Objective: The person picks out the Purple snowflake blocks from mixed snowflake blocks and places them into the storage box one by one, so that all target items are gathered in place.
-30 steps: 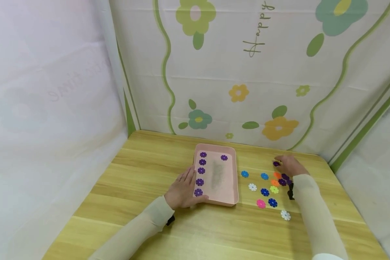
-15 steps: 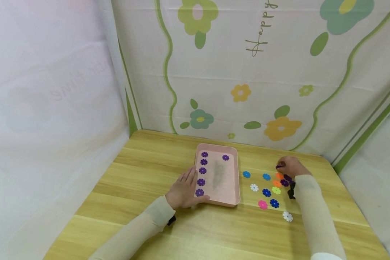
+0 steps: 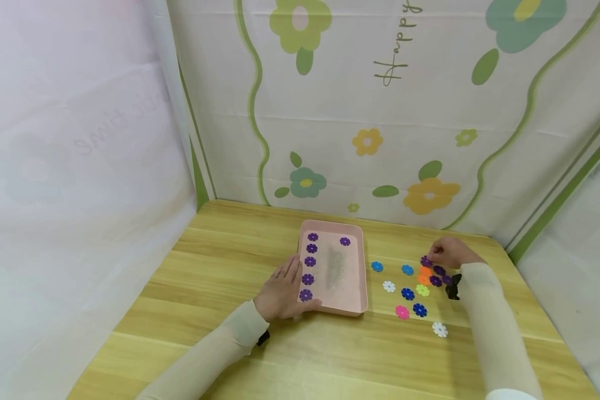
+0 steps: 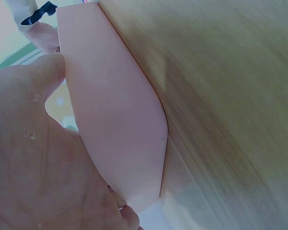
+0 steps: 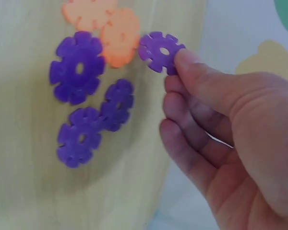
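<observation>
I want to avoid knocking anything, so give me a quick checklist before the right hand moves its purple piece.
1. Grip: ok; the right hand pinches the purple piece at its edge.
2. Held piece apart from the orange pieces: cannot tell; they look edge to edge.
3. Tray attended: ok; the left hand touches its near-left corner.
4. Room in the tray: ok; bare floor shows right of the purple column.
5. Other purple pieces all off the table: not ok; three lie there.

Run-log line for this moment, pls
left hand: touches pink tray | right hand: pinches purple disc | tray: six purple discs visible | table: loose multicolour discs
</observation>
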Motion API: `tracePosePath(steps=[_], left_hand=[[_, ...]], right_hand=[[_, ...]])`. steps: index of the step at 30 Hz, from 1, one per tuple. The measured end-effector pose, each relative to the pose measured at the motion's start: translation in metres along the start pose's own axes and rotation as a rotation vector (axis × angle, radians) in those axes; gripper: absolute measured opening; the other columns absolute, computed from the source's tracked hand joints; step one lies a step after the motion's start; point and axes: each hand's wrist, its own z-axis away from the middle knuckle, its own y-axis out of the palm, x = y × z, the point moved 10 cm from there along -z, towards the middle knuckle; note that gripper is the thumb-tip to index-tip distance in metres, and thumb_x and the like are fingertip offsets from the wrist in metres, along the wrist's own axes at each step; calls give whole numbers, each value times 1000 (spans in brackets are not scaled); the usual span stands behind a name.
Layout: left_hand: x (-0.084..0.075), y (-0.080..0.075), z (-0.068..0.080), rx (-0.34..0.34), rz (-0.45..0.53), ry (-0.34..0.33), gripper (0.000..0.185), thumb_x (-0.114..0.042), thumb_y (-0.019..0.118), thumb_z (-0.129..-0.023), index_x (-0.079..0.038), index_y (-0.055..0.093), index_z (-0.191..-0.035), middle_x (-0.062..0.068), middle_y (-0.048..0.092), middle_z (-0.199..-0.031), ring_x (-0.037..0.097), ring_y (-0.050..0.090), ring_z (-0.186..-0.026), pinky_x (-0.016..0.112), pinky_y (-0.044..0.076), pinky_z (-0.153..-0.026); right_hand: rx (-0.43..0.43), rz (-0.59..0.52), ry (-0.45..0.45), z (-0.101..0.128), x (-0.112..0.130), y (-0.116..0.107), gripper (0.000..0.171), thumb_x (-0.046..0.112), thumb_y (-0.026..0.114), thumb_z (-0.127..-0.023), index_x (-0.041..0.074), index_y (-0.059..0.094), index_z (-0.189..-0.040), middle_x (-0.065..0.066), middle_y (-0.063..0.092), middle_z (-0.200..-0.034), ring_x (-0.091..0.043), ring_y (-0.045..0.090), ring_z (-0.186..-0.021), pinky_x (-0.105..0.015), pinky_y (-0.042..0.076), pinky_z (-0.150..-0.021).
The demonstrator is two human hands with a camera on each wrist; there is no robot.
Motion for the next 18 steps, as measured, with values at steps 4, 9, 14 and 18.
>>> tracePosePath(steps=[4,9,14,18], left_hand=[[0,0,0,5,6,-1,115,-82,47,-95,3,18,-167,22,13,-177,38,19,-165,50,25,-133],[1,-1,1,4,13,-3,115,-82,47,-95,3,18,-167,22,14,-177,38,19,-165,49,26,-133],[1,-2,1,3,6,-9,115,-81,48,-95,3,18,-167,22,14,-177,38,19,-165,50,26,-133],[1,-1,1,13,2,-9,115,-82,47,-95,3,17,-167,22,13,-177,38,19,-165,49,25,-133]], right_hand=[[35,11,-42,2,19,-4,20,15,61,-104,3,76,-97,-8,71,-83,-15,54,-67,-30,47,-65],[98,17,-84,0,45,-5,22,17,60,-107,6,75,-96,-5,67,-81,-13,50,-66,-29,44,-63],[127,49,-139,-4,79,-5,23,19,60,-108,7,73,-94,-2,64,-80,-14,51,-68,-29,44,-65],[132,51,-177,-9,103,-3,22,18,61,-107,7,74,-93,-5,67,-82,-14,52,-70,-29,44,-66]])
